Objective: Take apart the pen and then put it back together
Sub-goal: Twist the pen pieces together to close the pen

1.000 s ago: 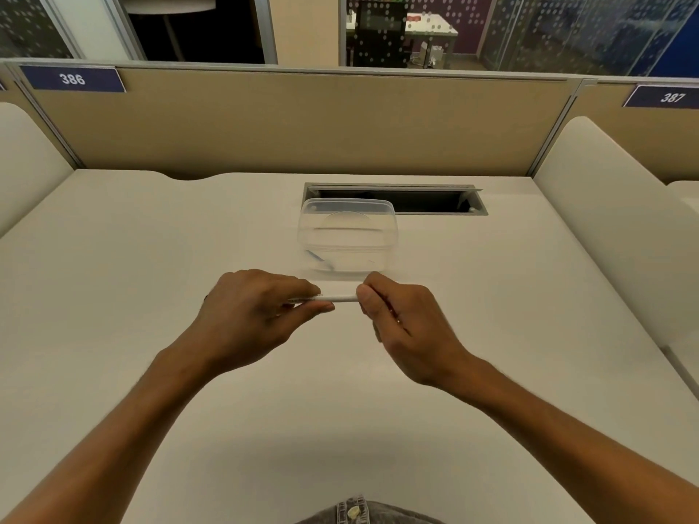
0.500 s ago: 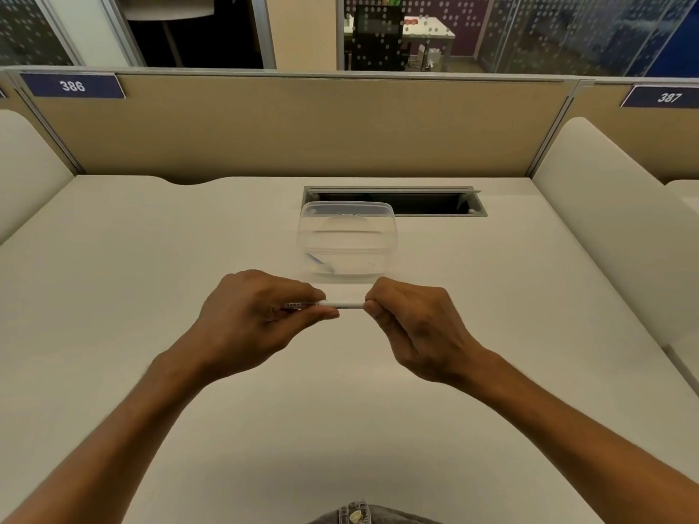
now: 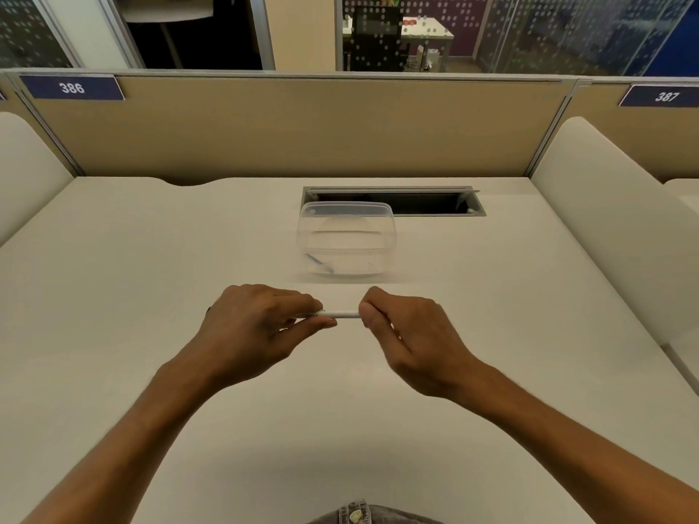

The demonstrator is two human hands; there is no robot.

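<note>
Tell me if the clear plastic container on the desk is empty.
Not empty: through the clear container's wall, a thin blue-tipped piece lies on its bottom.

Clear glossy plastic container [image 3: 346, 236], matt smooth desk [image 3: 151, 259]

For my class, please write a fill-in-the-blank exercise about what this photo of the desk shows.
1. The white pen is held at its ends by ____ hands.
2. The clear container lies ____ the hands, farther from the person.
3. The left hand and right hand hold the pen above the ____.
4. The sign at the partition's left reads ____.

Answers: both; beyond; desk; 386
</note>
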